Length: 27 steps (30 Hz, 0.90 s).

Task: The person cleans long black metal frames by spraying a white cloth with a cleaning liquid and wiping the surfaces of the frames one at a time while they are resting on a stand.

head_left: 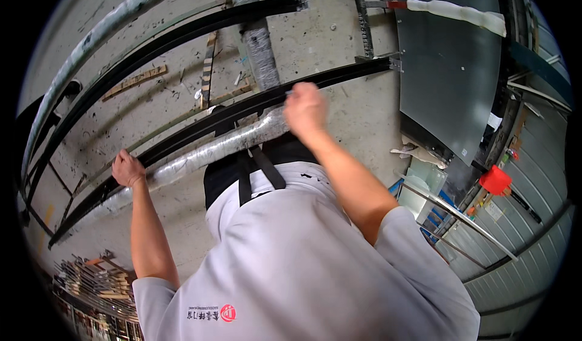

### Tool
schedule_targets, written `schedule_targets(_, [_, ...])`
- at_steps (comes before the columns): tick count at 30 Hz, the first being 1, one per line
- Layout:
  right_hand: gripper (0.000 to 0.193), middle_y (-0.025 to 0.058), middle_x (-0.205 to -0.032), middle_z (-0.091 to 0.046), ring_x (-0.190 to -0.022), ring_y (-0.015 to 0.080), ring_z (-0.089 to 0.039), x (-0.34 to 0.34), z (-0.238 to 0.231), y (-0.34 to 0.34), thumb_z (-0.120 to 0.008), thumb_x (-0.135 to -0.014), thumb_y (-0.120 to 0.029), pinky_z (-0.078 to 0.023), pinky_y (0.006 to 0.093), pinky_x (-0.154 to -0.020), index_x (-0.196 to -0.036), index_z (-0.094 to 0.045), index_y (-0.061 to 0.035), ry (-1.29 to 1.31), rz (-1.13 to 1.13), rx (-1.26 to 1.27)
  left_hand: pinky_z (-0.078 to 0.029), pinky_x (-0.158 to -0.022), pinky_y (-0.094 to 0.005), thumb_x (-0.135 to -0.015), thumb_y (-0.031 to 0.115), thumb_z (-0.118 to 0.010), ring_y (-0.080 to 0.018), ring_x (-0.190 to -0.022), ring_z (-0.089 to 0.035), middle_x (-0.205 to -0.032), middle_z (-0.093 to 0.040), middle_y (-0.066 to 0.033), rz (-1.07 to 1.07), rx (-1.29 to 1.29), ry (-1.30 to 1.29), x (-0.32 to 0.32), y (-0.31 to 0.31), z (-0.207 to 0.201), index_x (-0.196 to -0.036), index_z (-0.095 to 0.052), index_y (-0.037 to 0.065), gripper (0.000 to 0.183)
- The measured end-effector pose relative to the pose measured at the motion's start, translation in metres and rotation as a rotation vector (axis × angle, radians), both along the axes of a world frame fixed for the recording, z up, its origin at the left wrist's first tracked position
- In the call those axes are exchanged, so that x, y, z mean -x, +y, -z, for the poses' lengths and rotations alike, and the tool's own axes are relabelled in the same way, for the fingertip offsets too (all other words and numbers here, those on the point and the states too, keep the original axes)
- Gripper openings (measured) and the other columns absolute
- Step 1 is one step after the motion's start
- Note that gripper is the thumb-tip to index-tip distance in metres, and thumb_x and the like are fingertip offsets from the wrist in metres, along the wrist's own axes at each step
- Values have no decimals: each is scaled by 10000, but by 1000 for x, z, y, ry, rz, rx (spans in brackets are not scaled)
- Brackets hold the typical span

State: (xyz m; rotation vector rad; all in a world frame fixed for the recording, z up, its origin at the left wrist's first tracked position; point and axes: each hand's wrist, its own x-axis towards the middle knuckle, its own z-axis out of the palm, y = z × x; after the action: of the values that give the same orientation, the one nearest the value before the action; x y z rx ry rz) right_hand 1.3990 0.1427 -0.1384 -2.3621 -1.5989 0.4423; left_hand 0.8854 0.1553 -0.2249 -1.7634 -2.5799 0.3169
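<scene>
A long black metal profile (pixel 200 126) lies slantwise in front of me, resting along a plastic-wrapped bar (pixel 212 151). Toward its left part, my left hand (pixel 128 170) is closed with the fingers curled over its edge. My right hand (pixel 305 109) makes a fist at the profile farther right, just above the end of the wrapped bar. It is slightly blurred, and whatever the fist holds is hidden. Farther off, a second black profile (pixel 163 36) runs roughly alongside the first. A wrapped crossbar (pixel 260 53) passes beneath that one.
Beyond the far profile curves another wrapped bar (pixel 103 23). To the right stands a large dark grey panel (pixel 448 68), with a white-wrapped arm (pixel 458 15) across its top. Wood strips (pixel 134 82) lie on the stained floor. A rack of metal lengths (pixel 97 286) stands lower left.
</scene>
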Motion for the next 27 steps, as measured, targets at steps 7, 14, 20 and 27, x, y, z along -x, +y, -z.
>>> schedule_targets(7, [117,207,-875,-717,-864,418,-686,-179,-6,40,-642,-800,-130,-539,498,-763,-820,-686,-23,-332,566,202,-481,-774,-494,-945,337,-449,-367,-898,-612,-915,-696,-101,-17,-36,-25,10,-3,8,-878,-698,148,320])
schedule_targets(14, [205,217,-943,-720,-941,415,-683,-219,-10,63,-614,-785,-148,-549,493,-823,-913,-729,-38,-454,707,257,-472,-731,-487,-941,336,-445,-376,-857,-604,-886,-683,-109,44,-79,-29,14,-3,7,-832,-670,129,325])
schedule_targets(20, [211,211,-1001,-723,-962,397,-690,-213,-11,73,-631,-793,-155,-562,467,-838,-943,-726,-41,-444,788,274,-479,-727,-490,-941,296,-452,-376,-839,-610,-875,-679,-101,-52,-67,-32,7,0,3,-820,-649,122,289])
schedule_targets(27, [195,187,-979,-735,-949,364,-709,-204,-18,75,-684,-798,-193,-574,442,-837,-912,-741,-45,-516,676,354,-494,-718,-472,-932,258,-477,-350,-849,-610,-863,-674,-76,-131,-55,-68,-7,3,-7,-809,-629,119,240])
